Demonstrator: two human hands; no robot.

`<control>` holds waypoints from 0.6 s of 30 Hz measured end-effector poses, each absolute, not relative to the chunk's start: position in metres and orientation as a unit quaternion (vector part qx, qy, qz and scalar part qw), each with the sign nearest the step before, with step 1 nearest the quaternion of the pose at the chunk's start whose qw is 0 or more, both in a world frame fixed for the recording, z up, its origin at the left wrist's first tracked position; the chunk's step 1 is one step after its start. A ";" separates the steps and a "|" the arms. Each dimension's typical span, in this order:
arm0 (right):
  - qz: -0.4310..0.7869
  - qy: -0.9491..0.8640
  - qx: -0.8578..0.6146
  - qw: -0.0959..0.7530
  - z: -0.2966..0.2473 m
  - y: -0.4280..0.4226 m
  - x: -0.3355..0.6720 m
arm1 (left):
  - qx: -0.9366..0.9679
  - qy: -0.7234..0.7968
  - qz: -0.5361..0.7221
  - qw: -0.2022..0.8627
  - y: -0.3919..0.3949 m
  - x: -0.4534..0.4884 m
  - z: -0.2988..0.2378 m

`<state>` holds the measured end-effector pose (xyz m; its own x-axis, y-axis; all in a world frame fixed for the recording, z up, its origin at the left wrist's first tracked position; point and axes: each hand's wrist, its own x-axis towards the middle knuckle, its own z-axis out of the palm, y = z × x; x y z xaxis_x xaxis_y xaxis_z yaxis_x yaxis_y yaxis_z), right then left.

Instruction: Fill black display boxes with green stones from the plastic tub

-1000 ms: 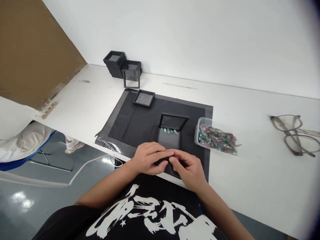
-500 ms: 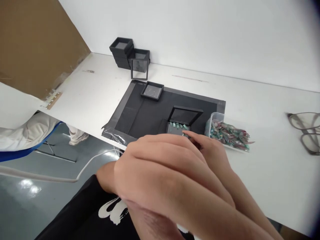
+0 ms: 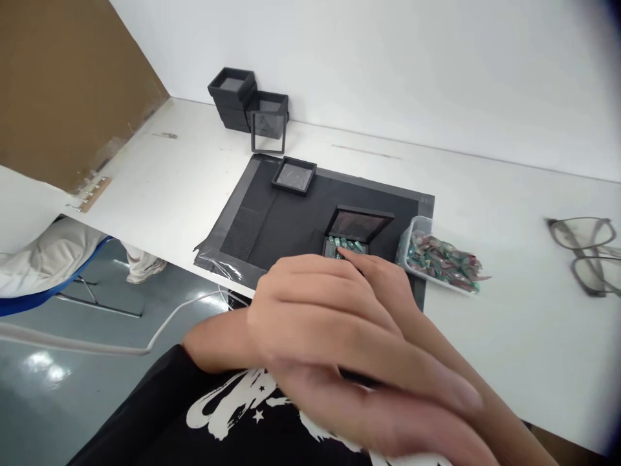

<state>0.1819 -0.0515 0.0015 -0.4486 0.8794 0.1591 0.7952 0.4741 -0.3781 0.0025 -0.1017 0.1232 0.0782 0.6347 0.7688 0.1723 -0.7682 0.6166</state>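
Note:
A small black hinged display box [image 3: 365, 224] stands with its lid raised on the black mat. Several shiny teal press-on nails [image 3: 345, 243] are lined up inside it. My right hand [image 3: 383, 278] reaches in from the right, its index fingertip at another small teal press-on nail [image 3: 338, 255] in the box's lower part. Its thumb and other fingers are mostly hidden. Close to the camera, my left hand [image 3: 334, 310] lies across the view, fingers stretched towards the right and thumb below. I see nothing in it; it covers the box's near side.
A clear plastic tub [image 3: 412, 259] of loose nails sits right of the box. An open-framed black box [image 3: 294, 175] lies on the black mat [image 3: 286, 220]. Further back are stacked black boxes [image 3: 231, 97]. Eyeglasses [image 3: 582, 233] lie at the right; a white cable [image 3: 169, 317] hangs at the left.
My right fingertip has moved left within the box, to a spot below the row of nails. My left hand has shifted slightly right, its fingers showing further. The view has moved a little.

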 end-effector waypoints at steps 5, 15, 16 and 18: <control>0.100 -0.838 -0.511 0.165 -0.005 -0.053 0.180 | 0.755 0.164 0.621 0.136 -0.065 -0.002 0.061; 0.126 -0.822 -0.517 0.200 -0.007 -0.056 0.182 | 0.880 0.378 0.283 0.060 -0.054 -0.051 0.001; 0.126 -0.822 -0.518 0.202 -0.008 -0.056 0.182 | 0.886 0.382 0.260 0.044 -0.053 -0.050 -0.001; 0.123 -0.822 -0.517 0.203 -0.009 -0.057 0.183 | 0.896 0.381 0.229 0.018 -0.052 -0.047 -0.005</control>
